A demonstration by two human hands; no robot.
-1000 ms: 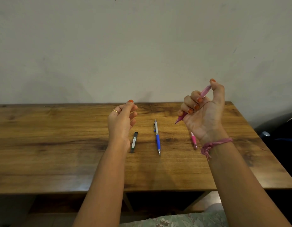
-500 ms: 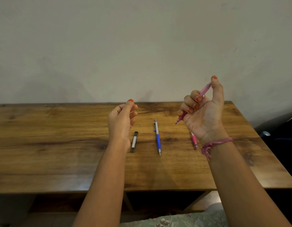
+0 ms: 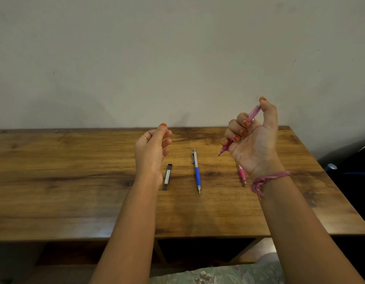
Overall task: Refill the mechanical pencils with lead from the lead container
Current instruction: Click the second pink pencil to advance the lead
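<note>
My right hand point(image 3: 253, 144) is raised above the table and shut on a pink mechanical pencil point(image 3: 254, 111). The pencil's tip points down-left and my thumb rests on its top end. My left hand point(image 3: 152, 152) is held up with thumb and fingertips pinched together, and I see nothing between them. A black lead container point(image 3: 167, 176) lies on the table just right of my left wrist. To its right lies a blue and silver mechanical pencil point(image 3: 196, 171), tip toward me. A second pink pencil point(image 3: 242, 174) lies partly hidden behind my right wrist.
The wooden table point(image 3: 75, 181) stands against a plain wall point(image 3: 177, 58), with its right edge close to my right arm. Dark objects point(image 3: 351, 167) sit beyond the right edge. A pink thread bracelet point(image 3: 267, 178) is on my right wrist.
My right thumb shifted slightly up and then down on the pink pencil's top end. My left hand and the things on the table stayed put.
</note>
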